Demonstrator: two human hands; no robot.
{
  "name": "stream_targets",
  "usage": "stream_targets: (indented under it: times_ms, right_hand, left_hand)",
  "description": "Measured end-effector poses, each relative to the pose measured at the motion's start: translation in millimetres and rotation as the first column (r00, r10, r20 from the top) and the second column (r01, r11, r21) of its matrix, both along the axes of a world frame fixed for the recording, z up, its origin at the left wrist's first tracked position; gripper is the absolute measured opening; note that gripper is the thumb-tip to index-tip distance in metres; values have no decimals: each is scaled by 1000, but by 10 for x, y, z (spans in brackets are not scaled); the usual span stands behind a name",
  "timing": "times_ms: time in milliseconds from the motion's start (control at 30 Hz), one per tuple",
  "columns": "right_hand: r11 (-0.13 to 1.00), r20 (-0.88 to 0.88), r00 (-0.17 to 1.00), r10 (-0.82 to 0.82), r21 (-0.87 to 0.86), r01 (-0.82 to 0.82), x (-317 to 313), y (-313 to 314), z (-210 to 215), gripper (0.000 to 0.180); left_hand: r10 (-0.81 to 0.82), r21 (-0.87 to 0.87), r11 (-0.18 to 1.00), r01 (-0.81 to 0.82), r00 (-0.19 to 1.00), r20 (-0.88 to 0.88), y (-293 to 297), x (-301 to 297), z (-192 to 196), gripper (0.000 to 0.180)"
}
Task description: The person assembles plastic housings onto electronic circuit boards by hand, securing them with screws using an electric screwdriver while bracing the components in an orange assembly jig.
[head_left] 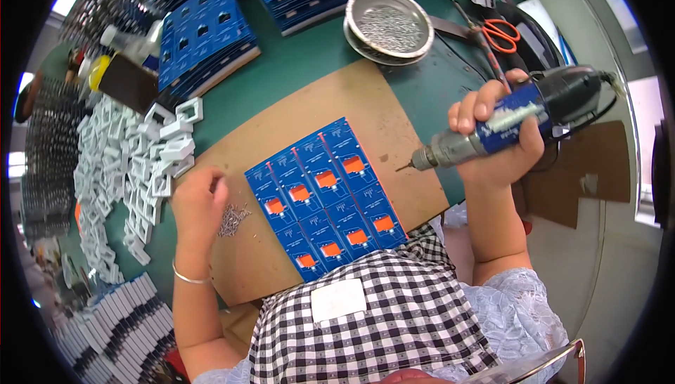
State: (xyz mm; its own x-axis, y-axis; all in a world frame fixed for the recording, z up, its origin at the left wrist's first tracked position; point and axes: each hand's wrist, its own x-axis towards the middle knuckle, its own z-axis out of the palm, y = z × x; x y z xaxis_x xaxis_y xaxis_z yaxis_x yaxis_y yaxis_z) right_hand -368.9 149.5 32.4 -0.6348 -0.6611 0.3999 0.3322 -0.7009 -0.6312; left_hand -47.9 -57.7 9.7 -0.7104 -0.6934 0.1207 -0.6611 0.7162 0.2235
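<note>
While the right hand (496, 138) wraps the electric screwdriver (506, 127), the left hand (199, 201) pinches small screws (233, 219) beside the blue panel (325, 198).

One blue panel (325, 198) with eight orange parts (326, 179), one screwdriver (503, 127), one scissors (500, 33), one screw bowl (389, 25).

The left hand (199, 200) rests low, knuckles up, fingers curled inward — a thin bangle circles its wrist. The right hand (496, 138) is raised, forearm upright, fingers wrapped tight in a full fist-like grip.
</note>
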Motion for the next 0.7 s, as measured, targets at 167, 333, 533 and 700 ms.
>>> stream_targets:
  times_ms: [167, 333, 533, 700]
  right_hand:
    - [993, -38, 993, -115, 37, 116, 62, 329, 21, 58]
    - [994, -58, 992, -112, 8, 113, 132, 363, 2, 58]
    - [999, -30, 999, -42, -13, 41, 145, 337, -94, 58]
    - [995, -84, 994, -68, 64, 74, 187, 265, -19, 62]
  left_hand:
    - [2, 619, 708, 340, 876, -483, 787, -810, 170, 10]
    - [-308, 262, 845, 466, 824, -475, 986, -1184, -51, 13]
    - [-323, 168, 901, 401, 877, -356, 1040, -1252, -106, 13]
    - [-362, 24, 920, 392, 870, -333, 1084, -1282, -105, 16]
